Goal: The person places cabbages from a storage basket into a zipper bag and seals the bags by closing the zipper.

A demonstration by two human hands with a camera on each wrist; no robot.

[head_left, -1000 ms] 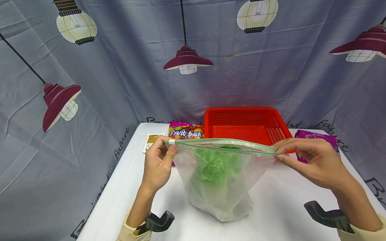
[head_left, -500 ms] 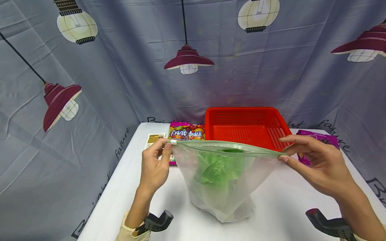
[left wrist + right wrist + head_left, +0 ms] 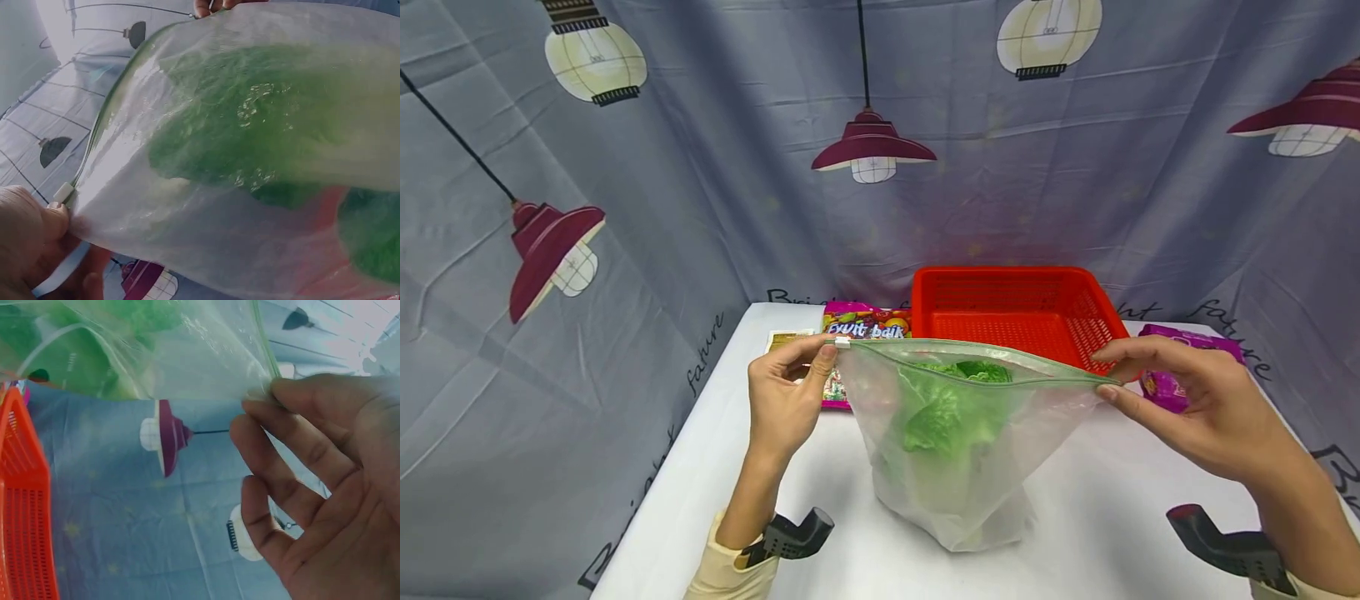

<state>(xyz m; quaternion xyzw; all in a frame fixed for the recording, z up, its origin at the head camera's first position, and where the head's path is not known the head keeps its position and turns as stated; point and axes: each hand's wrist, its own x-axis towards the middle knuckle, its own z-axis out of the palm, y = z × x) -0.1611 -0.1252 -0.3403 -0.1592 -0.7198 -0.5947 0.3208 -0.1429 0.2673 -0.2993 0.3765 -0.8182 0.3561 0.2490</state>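
Observation:
A translucent zip bag (image 3: 955, 500) with a green-edged top stands on the table, its mouth parted in a narrow slit. Inside it a leafy head of lettuce (image 3: 951, 417) shows through the plastic. My left hand (image 3: 786, 404) pinches the bag's left top corner beside the white slider (image 3: 63, 192). At the opposite top corner, my right hand (image 3: 1213, 417) pinches the green edge between thumb and index finger. Its other fingers (image 3: 259, 506) are spread apart from the bag in the right wrist view.
A red plastic basket (image 3: 1007, 327) stands at the back, behind the bag. Left of it lie a colourful candy bag (image 3: 868, 321) and a small gold-and-white packet (image 3: 782, 339), partly hidden by my left hand. A purple packet (image 3: 1165, 392) lies behind my right hand.
My right hand has shifted slightly right along the bag's edge and its fingers have spread a little. The bag's mouth has parted more, and its left corner is slightly higher.

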